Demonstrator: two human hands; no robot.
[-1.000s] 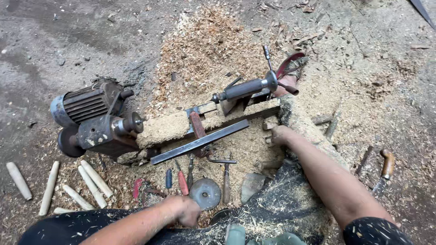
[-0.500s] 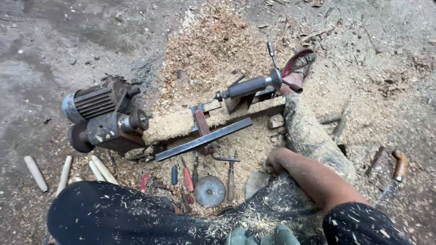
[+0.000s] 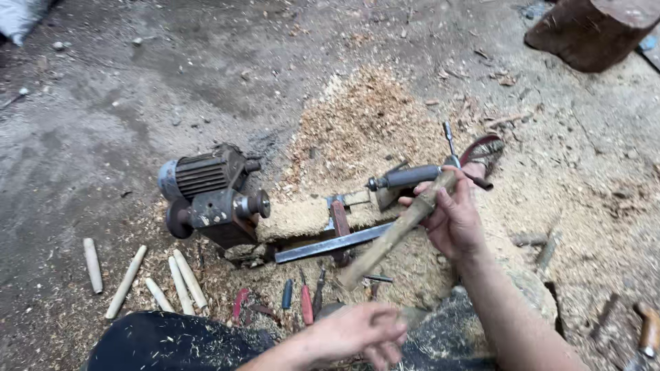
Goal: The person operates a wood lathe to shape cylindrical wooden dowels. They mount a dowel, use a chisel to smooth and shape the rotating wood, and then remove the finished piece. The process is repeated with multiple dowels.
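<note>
The right hand (image 3: 454,220) is closed around the upper end of a rough wooden stick (image 3: 395,233), which slants down and to the left across the steel tool rest bar (image 3: 333,244) of a small floor-mounted lathe. The stick's upper end lies just beside the tailstock (image 3: 405,178); its lower end hangs free above the hand tools (image 3: 302,299) on the floor. The left hand (image 3: 354,333) holds nothing; its fingers are loosely curled and blurred, just below the lower end of the stick.

Hazards, as judged from this position:

- The stick is gripped at one end only. The free end can swing and strike the tool rest bar or the left hand beneath it.
- The motor (image 3: 199,175) and drive spindle (image 3: 251,204) sit near the stick's path. Whether the spindle is turning cannot be told; contact with a turning spindle would jerk the stick from the grip.
- Loose sawdust (image 3: 357,124) covers the floor around the lathe and can let a dropped stick slide or bury it.
- Finished dowels (image 3: 172,282) lie beside the motor; a falling stick could scatter them.
</note>
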